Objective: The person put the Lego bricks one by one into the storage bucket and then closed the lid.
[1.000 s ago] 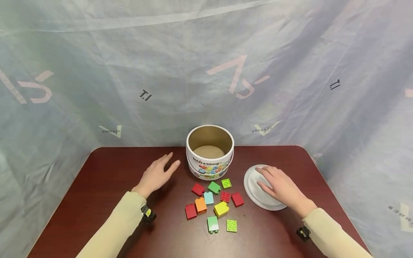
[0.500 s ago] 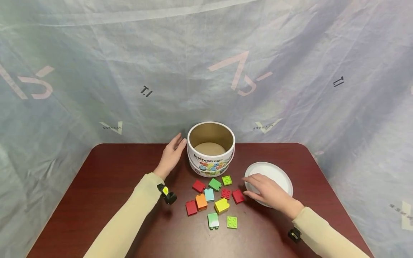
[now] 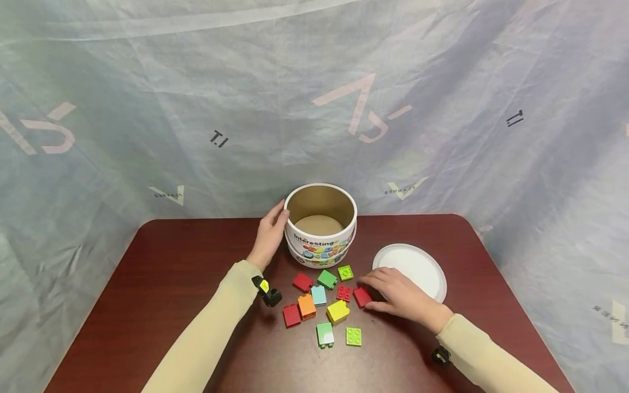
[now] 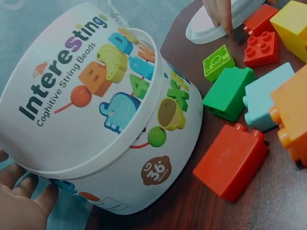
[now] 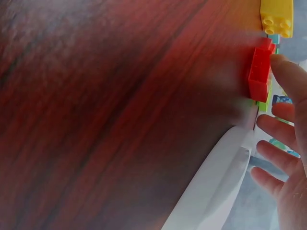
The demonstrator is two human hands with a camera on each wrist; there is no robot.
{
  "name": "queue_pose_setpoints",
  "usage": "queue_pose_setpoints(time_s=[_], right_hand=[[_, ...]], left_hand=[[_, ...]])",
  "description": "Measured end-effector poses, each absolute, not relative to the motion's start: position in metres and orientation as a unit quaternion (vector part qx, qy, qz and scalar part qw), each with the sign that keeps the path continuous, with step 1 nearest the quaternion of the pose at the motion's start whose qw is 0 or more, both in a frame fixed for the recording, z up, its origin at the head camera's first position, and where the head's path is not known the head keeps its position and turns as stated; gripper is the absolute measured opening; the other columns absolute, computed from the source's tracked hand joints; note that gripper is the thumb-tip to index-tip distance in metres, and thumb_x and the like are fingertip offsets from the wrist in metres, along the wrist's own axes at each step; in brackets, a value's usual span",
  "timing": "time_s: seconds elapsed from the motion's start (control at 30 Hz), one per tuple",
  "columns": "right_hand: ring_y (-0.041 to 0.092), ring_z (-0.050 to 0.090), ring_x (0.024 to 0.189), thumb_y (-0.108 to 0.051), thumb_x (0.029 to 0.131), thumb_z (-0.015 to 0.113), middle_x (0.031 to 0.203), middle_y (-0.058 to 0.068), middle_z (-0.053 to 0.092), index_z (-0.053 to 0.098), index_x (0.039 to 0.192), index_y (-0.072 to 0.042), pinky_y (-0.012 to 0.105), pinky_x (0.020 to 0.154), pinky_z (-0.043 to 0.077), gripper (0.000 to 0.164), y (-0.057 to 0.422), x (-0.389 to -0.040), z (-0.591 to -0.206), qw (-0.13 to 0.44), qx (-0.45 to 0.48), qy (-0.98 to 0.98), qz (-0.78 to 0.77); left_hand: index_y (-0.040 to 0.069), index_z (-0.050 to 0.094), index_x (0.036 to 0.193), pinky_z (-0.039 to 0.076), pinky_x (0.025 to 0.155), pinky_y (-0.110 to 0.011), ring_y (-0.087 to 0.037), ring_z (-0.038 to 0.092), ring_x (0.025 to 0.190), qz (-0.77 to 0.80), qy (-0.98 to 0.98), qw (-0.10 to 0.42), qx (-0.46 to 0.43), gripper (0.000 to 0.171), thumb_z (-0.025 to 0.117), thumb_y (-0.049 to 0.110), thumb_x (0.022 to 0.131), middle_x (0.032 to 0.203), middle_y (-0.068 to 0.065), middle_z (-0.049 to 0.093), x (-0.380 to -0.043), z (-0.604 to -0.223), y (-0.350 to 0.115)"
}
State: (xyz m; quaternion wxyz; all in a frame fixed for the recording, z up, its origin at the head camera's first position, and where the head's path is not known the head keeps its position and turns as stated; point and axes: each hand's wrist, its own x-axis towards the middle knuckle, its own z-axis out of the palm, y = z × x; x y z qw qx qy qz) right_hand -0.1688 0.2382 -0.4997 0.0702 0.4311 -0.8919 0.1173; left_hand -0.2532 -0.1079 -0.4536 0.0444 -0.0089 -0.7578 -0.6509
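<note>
A white bucket with "Interesting" printed on its side stands upright near the table's back edge, its inside bare. Against its left side lies my left hand, fingers extended; in the left wrist view the fingers are right at the bucket's wall. My right hand hovers low over the near-left part of a white round lid. Its thumb is beside a red building block, and the other fingers reach past that block's far side. In the right wrist view the fingers are spread, apart from the red block.
Several other building blocks lie loosely in front of the bucket: an orange block, a yellow block, a light blue block, a green block and a lime block among them. A grey curtain hangs behind the table.
My left hand has moved right and up to the bucket's side. My right hand has moved left from over the lid to the red block. The blocks stay where they were.
</note>
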Motion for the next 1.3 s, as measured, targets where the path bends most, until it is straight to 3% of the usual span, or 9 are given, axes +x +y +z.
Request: queue_pose_setpoints(time_s=[0.77, 1.3], right_hand=[[0.035, 0.061, 0.123, -0.021, 0.086, 0.085, 0.122, 0.009, 0.073, 0.074, 0.123, -0.005, 0.053, 0.104, 0.050, 0.043, 0.2438, -0.1697, -0.5036, 0.058, 0.448, -0.886, 0.104], [0.035, 0.060, 0.123, -0.026, 0.086, 0.086, 0.125, 0.009, 0.072, 0.072, 0.128, -0.007, 0.053, 0.103, 0.050, 0.049, 0.2441, -0.1670, -0.5031, 0.060, 0.446, -0.886, 0.117]], left_hand=[[0.014, 0.043, 0.160, 0.032, 0.124, -0.037, -0.019, 0.037, 0.151, -0.683, -0.728, 0.060, -0.013, 0.052, 0.052, 0.026, 0.110, 0.165, -0.003, 0.041, -0.2551, -0.4610, -0.1062], [0.010, 0.044, 0.159, 0.037, 0.121, -0.037, -0.021, 0.042, 0.149, -0.707, -0.705, 0.059, -0.018, 0.052, 0.054, 0.018, 0.109, 0.163, -0.007, 0.043, -0.2570, -0.4598, -0.1061]])
